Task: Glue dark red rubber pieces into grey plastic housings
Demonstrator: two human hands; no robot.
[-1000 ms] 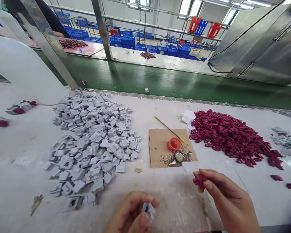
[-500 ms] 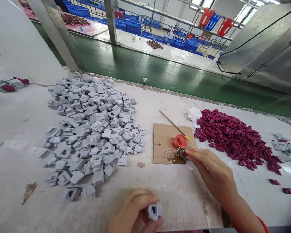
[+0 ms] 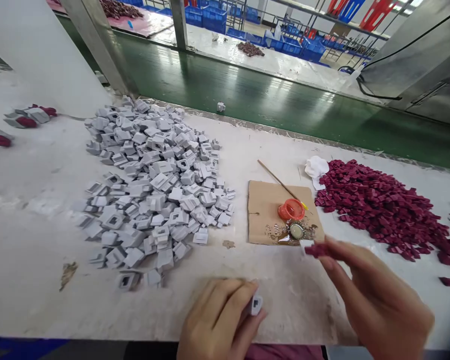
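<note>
My left hand (image 3: 219,320) sits at the near edge of the table and pinches a small grey plastic part (image 3: 255,304) with a square hole. My right hand (image 3: 375,300) holds a dark red piece (image 3: 315,250) at its fingertips, just in front of the cardboard sheet (image 3: 264,207). On the cardboard stand an orange cap (image 3: 291,210) and a small round lid (image 3: 296,230) in a wet brown stain. A thin stick (image 3: 281,184) lies across its far corner. A big heap of grey parts (image 3: 150,185) lies to the left, a heap of dark red pieces (image 3: 382,207) to the right.
A white cloth (image 3: 316,167) lies by the red heap. A few joined grey-and-red parts (image 3: 26,117) sit at the far left. A green conveyor belt (image 3: 270,107) runs behind the table, with a metal post (image 3: 93,42) and blue crates (image 3: 213,12) beyond.
My right hand pulled back from the round lid on the cardboard toward me, with the red piece in its fingers. My left hand turned the grey part slightly. The view tilted down.
</note>
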